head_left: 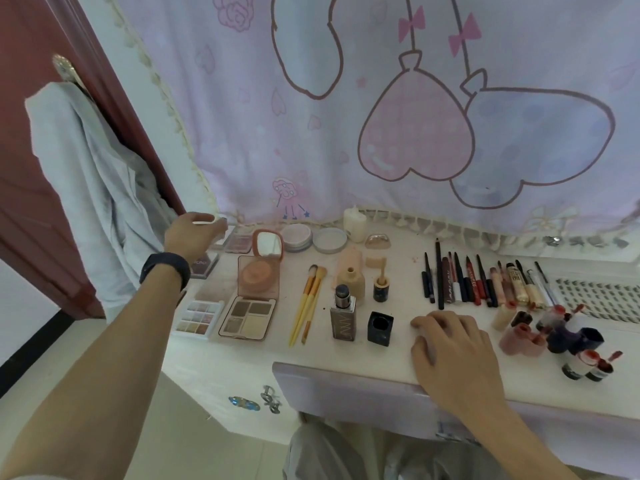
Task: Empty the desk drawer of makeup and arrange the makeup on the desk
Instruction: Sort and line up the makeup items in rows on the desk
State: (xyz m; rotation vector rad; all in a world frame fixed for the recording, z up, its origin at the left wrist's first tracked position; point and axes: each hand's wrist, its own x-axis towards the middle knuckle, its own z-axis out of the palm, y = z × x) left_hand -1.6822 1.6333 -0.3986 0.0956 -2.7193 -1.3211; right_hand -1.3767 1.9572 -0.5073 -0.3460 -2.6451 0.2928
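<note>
left hand (pixel 194 233) is reaching to the back-left corner of the desk (pixel 242 355), fingers curled round a small pale flat thing; can't tell what it is. black wristband (pixel 165 268) is sitting on that wrist. right hand (pixel 450 348) is resting palm down on the desk's front edge, fingers spread loosely, holding nothing.

makeup is lying out on the desk in rows:
- left: eyeshadow palettes (pixel 221 315) lying open side by side, open blush compact (pixel 259 271) with its mirror (pixel 268 244) standing up behind them
- two yellow-handled brushes (pixel 306 306) lying touching each other
- centre: foundation bottle (pixel 343 317) standing upright, black cap (pixel 380 326) just beside it
- back: two round compacts (pixel 313 238) sitting near a pale bottle (pixel 354 223)
- right: pencils and liners (pixel 485 285) lying in a parallel row, lipsticks and small jars (pixel 561 337) clustering in front of them

patterned curtain (pixel 381 98) is hanging behind the desk. drawer front (pixel 346 386) is showing under the right hand; can't see inside it.
</note>
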